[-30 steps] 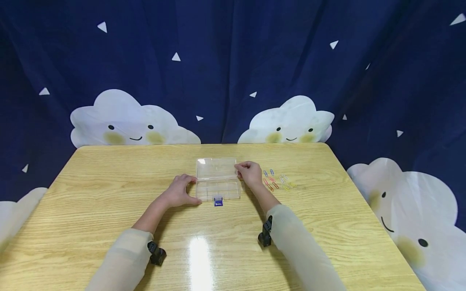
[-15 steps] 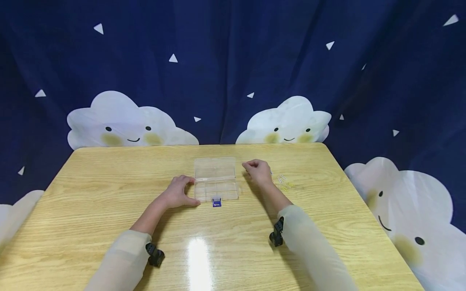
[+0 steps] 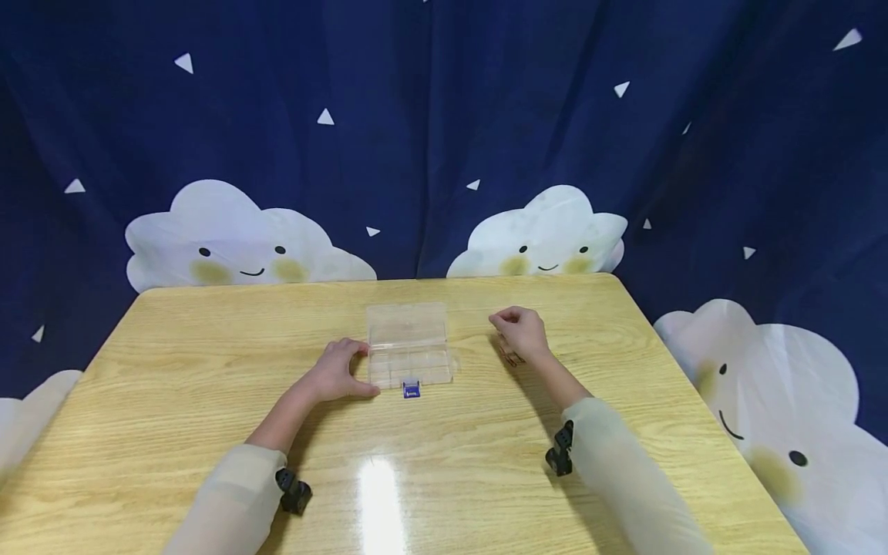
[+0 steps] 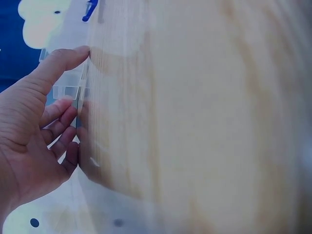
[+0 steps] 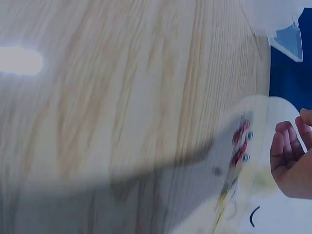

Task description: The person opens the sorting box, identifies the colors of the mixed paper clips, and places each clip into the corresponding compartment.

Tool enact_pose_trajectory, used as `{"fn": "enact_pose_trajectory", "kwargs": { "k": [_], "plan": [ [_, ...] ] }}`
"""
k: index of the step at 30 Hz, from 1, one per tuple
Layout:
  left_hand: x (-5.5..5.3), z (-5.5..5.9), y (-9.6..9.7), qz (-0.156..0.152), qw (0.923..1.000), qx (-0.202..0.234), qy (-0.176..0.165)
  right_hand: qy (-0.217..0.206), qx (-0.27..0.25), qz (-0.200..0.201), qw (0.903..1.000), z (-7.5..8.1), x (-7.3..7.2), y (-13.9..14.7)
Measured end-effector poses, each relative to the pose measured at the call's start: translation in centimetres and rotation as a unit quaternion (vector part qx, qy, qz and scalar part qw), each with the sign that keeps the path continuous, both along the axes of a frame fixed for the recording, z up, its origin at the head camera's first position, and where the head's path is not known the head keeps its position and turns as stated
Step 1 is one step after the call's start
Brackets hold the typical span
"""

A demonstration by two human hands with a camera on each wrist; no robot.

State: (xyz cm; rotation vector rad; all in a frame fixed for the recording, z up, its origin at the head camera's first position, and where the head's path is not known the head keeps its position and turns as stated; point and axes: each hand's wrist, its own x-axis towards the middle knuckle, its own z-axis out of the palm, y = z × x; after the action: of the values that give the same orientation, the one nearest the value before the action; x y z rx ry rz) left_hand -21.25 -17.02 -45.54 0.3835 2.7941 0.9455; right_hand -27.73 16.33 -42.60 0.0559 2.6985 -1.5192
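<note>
A clear plastic compartment box (image 3: 412,364) lies on the table, its transparent lid (image 3: 407,324) folded back and a blue latch (image 3: 412,389) at its front. My left hand (image 3: 340,372) holds the box's left end, thumb at the front corner and index finger near the hinge; in the left wrist view, the hand (image 4: 44,112) has its other fingers bent beside the wall. My right hand (image 3: 523,333) hovers right of the box with loosely bent fingers, and no object shows in it. Red paper clips (image 3: 512,357) peek out below it; others are hidden behind the hand.
In the right wrist view, red paper clips (image 5: 240,144) and a yellow clip (image 5: 222,207) lie on the wooden table (image 3: 208,370). A dark blue curtain (image 3: 388,139) with smiling clouds hangs behind the table's far edge. Black cameras sit on both wrists.
My right hand has let go of the lid's right edge and moved right, over the paper clips. The left hand stays at the box, and the lid stays folded back.
</note>
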Motion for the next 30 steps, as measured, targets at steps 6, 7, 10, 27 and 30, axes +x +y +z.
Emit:
{"fn": "enact_pose_trajectory", "kwargs": {
  "k": [6, 7, 10, 27, 30],
  "plan": [
    [0.1, -0.1, 0.0, 0.001, 1.0000, -0.001, 0.002, -0.002, 0.040, -0.006, 0.9992, 0.0, 0.3, 2.4],
    [0.1, -0.1, 0.0, 0.001, 1.0000, -0.001, 0.002, 0.000, 0.054, -0.007, 0.9985, 0.0, 0.4, 2.9],
    [0.0, -0.1, 0.0, 0.002, 1.0000, -0.003, 0.002, 0.003, 0.090, -0.001, 0.9959, -0.1, 0.4, 4.1],
    [0.1, 0.1, 0.1, 0.000, 1.0000, -0.004, 0.003, 0.042, 0.234, 0.086, 0.9675, -1.0, 0.7, 9.7],
    [0.1, 0.1, 0.1, 0.002, 1.0000, -0.003, 0.003, 0.053, 0.253, 0.098, 0.9611, -1.5, 0.8, 10.3]
  ]
}}
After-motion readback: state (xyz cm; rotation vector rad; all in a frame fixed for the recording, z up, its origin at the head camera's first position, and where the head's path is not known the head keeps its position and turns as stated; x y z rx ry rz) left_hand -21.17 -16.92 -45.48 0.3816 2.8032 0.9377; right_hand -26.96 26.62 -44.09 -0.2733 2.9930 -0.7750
